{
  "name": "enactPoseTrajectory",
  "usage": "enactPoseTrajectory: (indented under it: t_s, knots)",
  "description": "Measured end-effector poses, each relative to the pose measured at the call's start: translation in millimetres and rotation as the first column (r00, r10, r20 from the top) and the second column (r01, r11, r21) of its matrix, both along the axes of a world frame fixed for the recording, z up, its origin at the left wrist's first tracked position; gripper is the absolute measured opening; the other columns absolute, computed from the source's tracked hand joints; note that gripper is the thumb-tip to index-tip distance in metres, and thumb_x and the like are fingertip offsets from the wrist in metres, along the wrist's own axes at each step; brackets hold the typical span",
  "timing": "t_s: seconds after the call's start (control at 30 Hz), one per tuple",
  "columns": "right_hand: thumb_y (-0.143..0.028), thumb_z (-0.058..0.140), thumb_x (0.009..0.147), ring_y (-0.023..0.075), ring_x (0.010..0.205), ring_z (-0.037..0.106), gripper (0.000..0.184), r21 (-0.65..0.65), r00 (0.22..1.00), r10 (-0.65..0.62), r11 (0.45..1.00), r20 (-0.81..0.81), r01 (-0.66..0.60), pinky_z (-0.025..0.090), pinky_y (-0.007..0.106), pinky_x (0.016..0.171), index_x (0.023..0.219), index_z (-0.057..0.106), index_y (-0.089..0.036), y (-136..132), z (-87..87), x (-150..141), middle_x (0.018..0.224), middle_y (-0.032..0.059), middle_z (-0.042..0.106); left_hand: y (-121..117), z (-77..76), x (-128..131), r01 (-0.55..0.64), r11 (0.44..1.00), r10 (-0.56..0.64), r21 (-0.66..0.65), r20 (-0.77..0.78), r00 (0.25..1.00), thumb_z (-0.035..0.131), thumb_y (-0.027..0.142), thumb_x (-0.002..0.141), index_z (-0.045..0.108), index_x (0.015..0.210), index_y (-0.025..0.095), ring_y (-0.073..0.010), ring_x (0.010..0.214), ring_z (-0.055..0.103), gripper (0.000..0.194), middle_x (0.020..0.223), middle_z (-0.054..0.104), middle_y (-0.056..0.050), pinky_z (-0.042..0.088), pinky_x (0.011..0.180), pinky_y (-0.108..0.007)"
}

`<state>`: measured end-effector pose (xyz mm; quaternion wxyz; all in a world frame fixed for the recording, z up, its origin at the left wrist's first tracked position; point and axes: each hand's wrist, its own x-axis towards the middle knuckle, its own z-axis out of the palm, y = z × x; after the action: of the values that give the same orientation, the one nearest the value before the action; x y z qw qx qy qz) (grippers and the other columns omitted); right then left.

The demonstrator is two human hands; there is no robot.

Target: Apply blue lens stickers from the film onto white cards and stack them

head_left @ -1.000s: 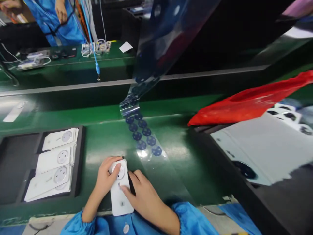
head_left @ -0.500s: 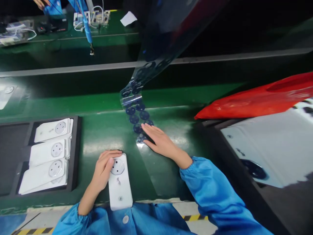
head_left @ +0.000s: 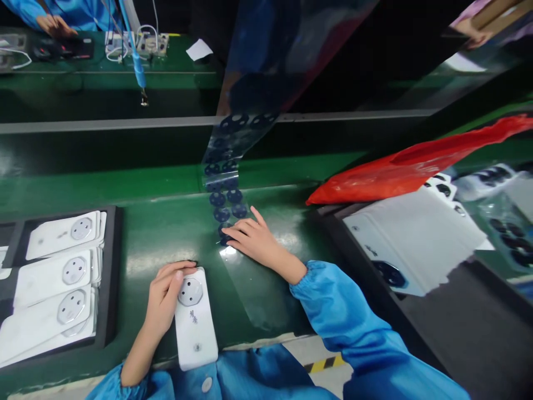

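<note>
My left hand (head_left: 163,297) is closed round the upper left edge of a white phone back cover (head_left: 196,328), its thumb beside the round camera area with several holes. The cover lies slanted at the table's front edge, against my blue clothing. My right hand (head_left: 254,239) reaches over the lower end of a clear strip (head_left: 227,180) carrying rows of dark round stickers (head_left: 217,199). Thumb and index finger come together at the edge of the lowest left sticker (head_left: 224,233), partly hiding it; the little finger is raised. Whether the sticker has lifted off, I cannot tell.
A black tray (head_left: 110,278) on the left holds stacks of white back covers (head_left: 54,278). On the right, another black tray (head_left: 416,328) holds covers (head_left: 387,239) beside a red bag (head_left: 375,180). A blue-handled tool (head_left: 139,69) hangs ahead. Other people's hands (head_left: 56,25) show across the bench.
My view has shifted to the right. The right hand's fingers, earlier stretched out over the strip, have curled and come together at the lowest sticker. My left hand keeps hold of the cover.
</note>
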<state>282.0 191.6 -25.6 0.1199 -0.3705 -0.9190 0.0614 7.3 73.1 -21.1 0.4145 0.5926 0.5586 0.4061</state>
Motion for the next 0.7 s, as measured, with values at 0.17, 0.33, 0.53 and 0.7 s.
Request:
enactPoseTrajectory:
  t_s: [0.17, 0.33, 0.53, 0.7]
  knots:
    - [-0.01, 0.069, 0.099, 0.0418, 0.14, 0.029, 0.011, 0.194, 0.996, 0.02, 0.981, -0.082, -0.003, 0.013, 0.073, 0.114, 0.104, 0.072, -0.02, -4, -0.1, -10, 0.132, 0.0125, 0.057, 0, 1.0, 1, 0.008, 1.0, -0.008, -0.016, -0.004, 1.0, 0.045, 0.041, 0.106, 0.077, 0.102, 0.024, -0.0246, 0.109, 0.062, 0.036, 0.116, 0.069, -0.004, 0.042, 0.098, -0.039]
    - [-0.01, 0.057, 0.104, 0.0299, 0.114, 0.059, 0.017, 0.074, 0.983, -0.047, 0.995, -0.178, 0.061, 0.046, 0.049, 0.105, 0.1, 0.071, -0.018, -17, 2.9, -15, 0.118, 0.0112, 0.065, -2, -0.1, 0, 0.033, 0.999, -0.033, 0.011, -0.014, 0.999, 0.047, 0.037, 0.106, 0.076, 0.104, 0.028, -0.0224, 0.11, 0.06, 0.031, 0.117, 0.068, -0.001, 0.038, 0.099, -0.038]
    - [-0.03, 0.067, 0.1, 0.0306, 0.122, 0.057, 0.013, -0.443, 0.935, -0.283, 0.881, -0.212, 0.166, 0.052, 0.04, 0.096, 0.093, 0.071, -0.02, -18, 36.4, -10, 0.125, 0.0108, 0.064, -2, -0.7, 1, 0.066, 0.998, -0.066, 0.021, -0.02, 0.998, 0.047, 0.034, 0.106, 0.074, 0.107, 0.028, -0.0222, 0.112, 0.059, 0.028, 0.119, 0.068, 0.0, 0.037, 0.101, -0.04]
    - [-0.066, 0.058, 0.098, 0.0348, 0.132, 0.046, 0.054, -0.874, 0.823, -0.462, 0.478, -0.331, -0.083, 0.04, 0.045, 0.107, 0.071, 0.075, -0.022, 4, 64.3, 2, 0.124, 0.0095, 0.065, -3, 1.6, -2, 0.087, 0.996, -0.087, 0.02, -0.028, 0.996, 0.044, 0.031, 0.107, 0.073, 0.109, 0.028, -0.0224, 0.114, 0.058, 0.029, 0.122, 0.066, -0.001, 0.033, 0.106, -0.043]
